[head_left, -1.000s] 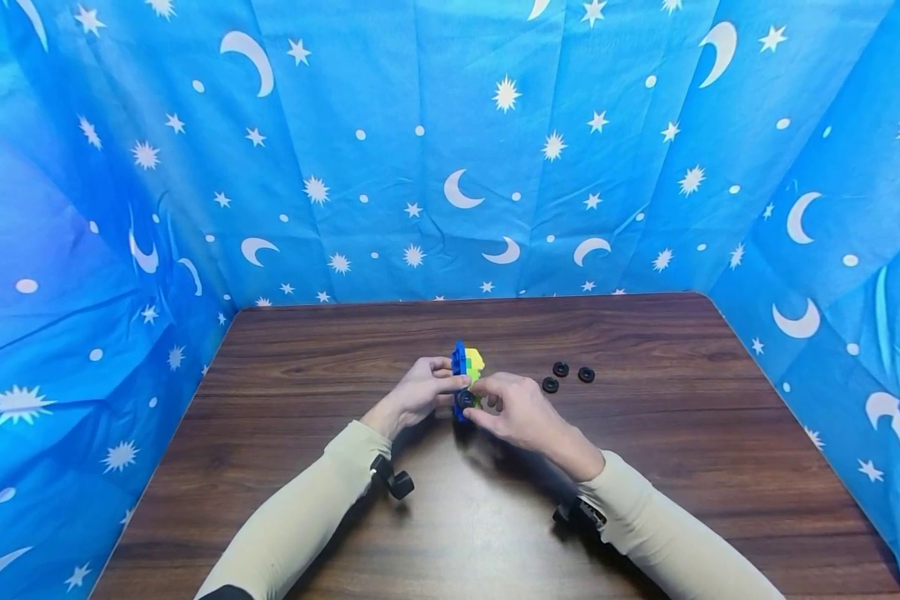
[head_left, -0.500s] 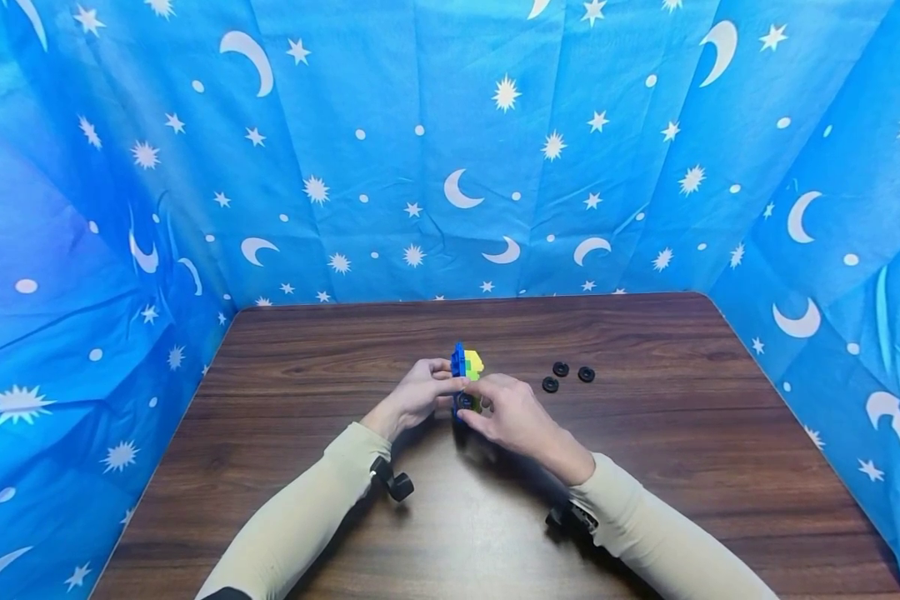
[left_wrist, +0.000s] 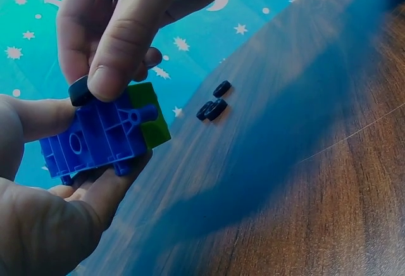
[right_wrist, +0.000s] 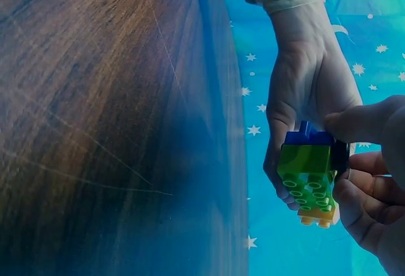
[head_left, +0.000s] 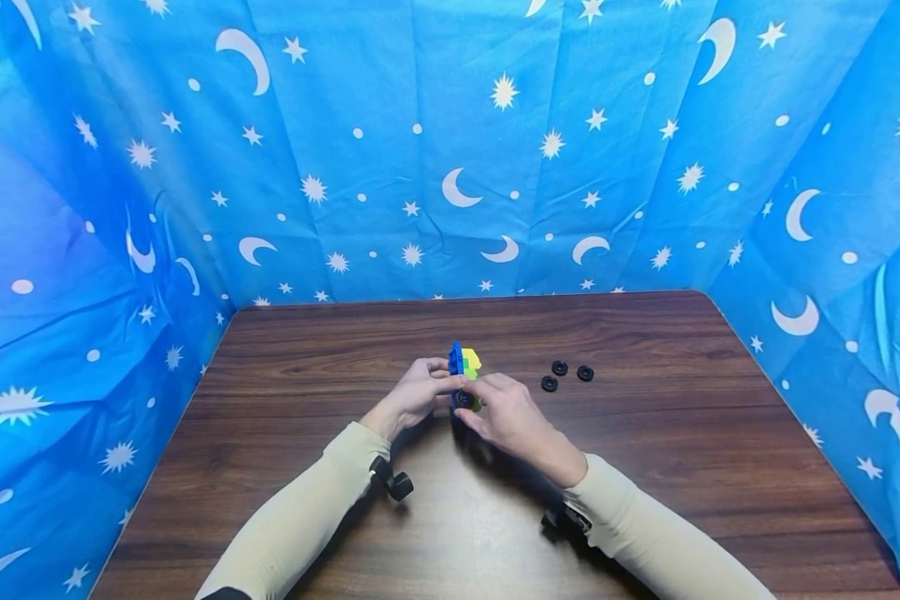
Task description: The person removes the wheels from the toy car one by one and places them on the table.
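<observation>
A toy block car [head_left: 470,361] with a blue base and green and yellow bricks is held off the table by my left hand [head_left: 418,390], thumb on one side and fingers on the other. In the left wrist view the blue underside [left_wrist: 95,138] faces the camera. My right hand [head_left: 512,417] pinches a black wheel [left_wrist: 79,91] against the side of the base; whether it sits on its axle cannot be seen. Studs of the green bricks [right_wrist: 307,190] show in the right wrist view, the yellow brick [right_wrist: 316,216] at the far end.
Three more black wheels, among them a front one [head_left: 550,383], lie on the brown wooden table [head_left: 645,467] to the right of the car. A blue curtain [head_left: 390,167] with moons and stars encloses the table at the back and sides.
My right hand has shifted slightly left, closer round the wheel, and its forearm has followed. The car has moved a touch left. The loose wheels lie where they were.
</observation>
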Demonstrator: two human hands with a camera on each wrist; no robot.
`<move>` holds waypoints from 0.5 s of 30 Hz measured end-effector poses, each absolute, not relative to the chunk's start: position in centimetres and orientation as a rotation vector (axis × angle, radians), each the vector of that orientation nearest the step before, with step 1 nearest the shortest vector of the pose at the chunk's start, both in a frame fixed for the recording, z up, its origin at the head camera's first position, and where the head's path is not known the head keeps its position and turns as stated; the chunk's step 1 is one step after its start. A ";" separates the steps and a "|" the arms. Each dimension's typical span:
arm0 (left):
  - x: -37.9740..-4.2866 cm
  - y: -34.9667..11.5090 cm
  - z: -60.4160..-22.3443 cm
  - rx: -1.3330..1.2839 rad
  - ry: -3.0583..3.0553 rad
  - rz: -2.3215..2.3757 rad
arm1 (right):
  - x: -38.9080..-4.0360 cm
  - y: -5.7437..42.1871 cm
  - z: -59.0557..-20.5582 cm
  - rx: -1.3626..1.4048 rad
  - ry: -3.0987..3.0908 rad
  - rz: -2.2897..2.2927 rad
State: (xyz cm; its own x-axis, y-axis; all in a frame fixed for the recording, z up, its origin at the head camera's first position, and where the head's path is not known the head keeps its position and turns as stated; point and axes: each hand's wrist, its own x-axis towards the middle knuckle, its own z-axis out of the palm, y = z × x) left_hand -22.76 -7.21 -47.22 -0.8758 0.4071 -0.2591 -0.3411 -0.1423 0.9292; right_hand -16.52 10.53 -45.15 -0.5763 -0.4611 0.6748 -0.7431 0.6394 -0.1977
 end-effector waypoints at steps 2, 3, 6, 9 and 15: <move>-22.7 -7.2 -47.2 0.072 1.661 2.059 | -16.5 10.4 -45.2 0.934 -2.269 0.624; -22.7 -7.2 -47.2 0.068 1.664 2.062 | -16.5 10.4 -45.2 0.933 -2.265 0.621; -22.7 -7.2 -47.3 0.049 1.672 2.073 | -16.6 10.2 -45.2 0.935 -2.252 0.604; -22.7 -7.1 -47.3 0.025 1.672 2.095 | -16.6 10.2 -45.2 0.941 -2.234 0.577; -22.5 -7.1 -47.2 -0.021 1.682 2.124 | -16.8 10.1 -45.5 0.972 -2.184 0.521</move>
State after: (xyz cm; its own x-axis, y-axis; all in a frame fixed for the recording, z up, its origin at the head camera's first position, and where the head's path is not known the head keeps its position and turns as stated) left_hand -22.53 -7.06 -47.22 -0.9079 0.3194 -0.2715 -0.3375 -0.1729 0.9253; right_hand -16.77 10.07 -45.47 -0.4892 -0.4909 0.7210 -0.7634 0.6407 -0.0817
